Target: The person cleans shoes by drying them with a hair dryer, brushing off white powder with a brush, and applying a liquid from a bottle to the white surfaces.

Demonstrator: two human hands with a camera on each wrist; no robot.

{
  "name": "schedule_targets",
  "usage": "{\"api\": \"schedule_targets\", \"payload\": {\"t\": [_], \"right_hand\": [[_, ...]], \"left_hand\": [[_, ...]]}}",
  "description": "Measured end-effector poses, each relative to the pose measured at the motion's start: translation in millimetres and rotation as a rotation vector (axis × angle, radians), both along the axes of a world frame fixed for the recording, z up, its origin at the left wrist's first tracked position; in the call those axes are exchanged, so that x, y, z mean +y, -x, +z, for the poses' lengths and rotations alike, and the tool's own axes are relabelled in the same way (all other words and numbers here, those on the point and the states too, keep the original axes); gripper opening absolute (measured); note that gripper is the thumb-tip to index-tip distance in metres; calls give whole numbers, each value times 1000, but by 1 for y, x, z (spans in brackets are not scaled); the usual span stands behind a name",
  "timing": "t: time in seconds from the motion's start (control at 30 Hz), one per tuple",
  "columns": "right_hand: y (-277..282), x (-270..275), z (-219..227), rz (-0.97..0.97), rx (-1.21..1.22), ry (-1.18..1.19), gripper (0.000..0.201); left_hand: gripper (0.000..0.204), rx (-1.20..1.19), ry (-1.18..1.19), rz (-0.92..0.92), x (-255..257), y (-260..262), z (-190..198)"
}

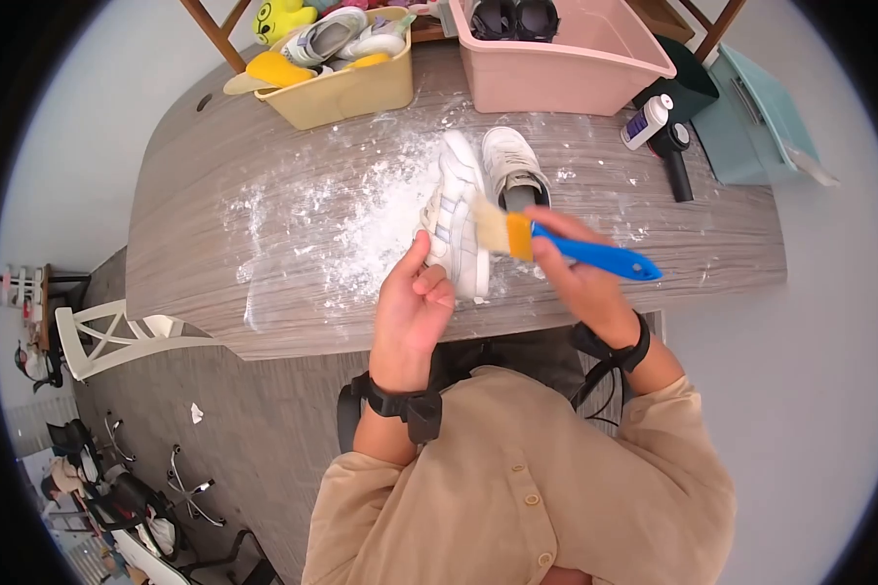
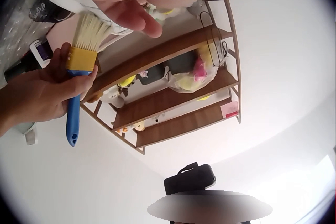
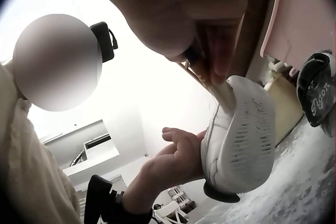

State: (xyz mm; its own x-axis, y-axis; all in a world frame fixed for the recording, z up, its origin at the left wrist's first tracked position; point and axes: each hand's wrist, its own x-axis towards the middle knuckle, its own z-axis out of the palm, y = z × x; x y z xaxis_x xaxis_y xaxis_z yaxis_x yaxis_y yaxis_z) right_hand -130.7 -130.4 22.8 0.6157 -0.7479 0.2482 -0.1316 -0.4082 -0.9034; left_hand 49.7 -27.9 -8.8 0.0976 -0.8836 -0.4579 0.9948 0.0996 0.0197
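Observation:
My left hand (image 1: 416, 297) holds a white sneaker (image 1: 466, 234) tilted on its side over the table, its toe pointing away from me. The sneaker's perforated white sole (image 3: 252, 134) faces the right wrist camera. In my right hand (image 1: 590, 288) is a paintbrush (image 1: 605, 257) with a blue handle, a yellow band and pale bristles, gripped near the band. Its bristle tips lie against the side of the sneaker; the left wrist view shows the brush (image 2: 82, 58) close to the shoe. The other white sneaker (image 1: 510, 156) stands just beyond, at the right.
White powder (image 1: 385, 210) is scattered over the wood-grain table (image 1: 185, 195). At the back are a yellow bin (image 1: 346, 102) of shoes and a pink bin (image 1: 566, 88). A white bottle (image 1: 646, 122), a black-handled tool (image 1: 677, 166) and a teal box (image 1: 751, 136) stand at the right.

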Motion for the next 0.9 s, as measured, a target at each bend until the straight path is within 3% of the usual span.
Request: {"api": "schedule_targets", "payload": {"t": [0.17, 0.3, 0.4, 0.5, 0.6, 0.7, 0.8, 0.9], "right_hand": [[5, 27, -20, 218, 228, -119, 28], [5, 17, -9, 92, 21, 155, 27], [6, 11, -8, 149, 82, 98, 27], [6, 24, -37, 303, -67, 69, 28], [12, 26, -49, 289, 43, 51, 29], [22, 21, -49, 214, 52, 47, 27], [38, 0, -56, -3, -30, 259, 25], [64, -10, -44, -279, -145, -346, 23]], "left_hand": [[18, 55, 9, 137, 5, -6, -12], [8, 194, -7, 186, 5, -11, -11], [13, 376, 77, 199, 6, -15, -4], [17, 465, 136, 240, 11, -23, 0], [20, 485, 165, 279, 16, -36, -6], [26, 428, 252, 251, 17, -50, -7], [27, 198, 281, 201, 6, -55, -2], [32, 113, 222, 268, -21, -48, 0]]}}
